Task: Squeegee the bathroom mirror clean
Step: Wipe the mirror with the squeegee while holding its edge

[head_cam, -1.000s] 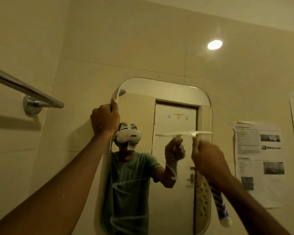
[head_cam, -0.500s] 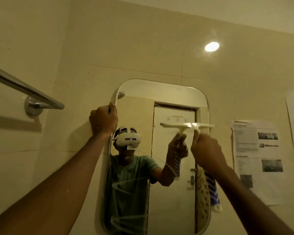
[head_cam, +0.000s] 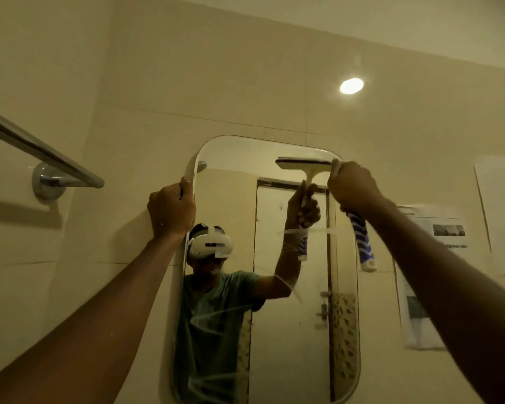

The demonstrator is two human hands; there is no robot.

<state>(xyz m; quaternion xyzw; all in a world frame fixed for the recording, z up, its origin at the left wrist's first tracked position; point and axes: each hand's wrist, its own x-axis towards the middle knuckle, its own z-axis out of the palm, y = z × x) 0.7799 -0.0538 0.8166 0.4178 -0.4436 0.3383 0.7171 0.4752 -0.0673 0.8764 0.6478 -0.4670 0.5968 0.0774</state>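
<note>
The mirror (head_cam: pixel 289 330) at centre frame is smooth, glossy glass, smeared with thin whitish streaks in its lower half. The wall (head_cam: pixel 245 83) around it is glossy pale tile with fine grout lines, catching a bright lamp glare at upper right. The rail (head_cam: pixel 41 153) at upper left is polished, shiny metal. The squeegee (head_cam: pixel 362 243) handle at right looks like smooth plastic, white with blue stripes. The sheets (head_cam: pixel 502 214) at far right are matt paper.

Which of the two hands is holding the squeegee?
The right hand grips the squeegee; the left hand only holds the mirror's left edge.
</note>
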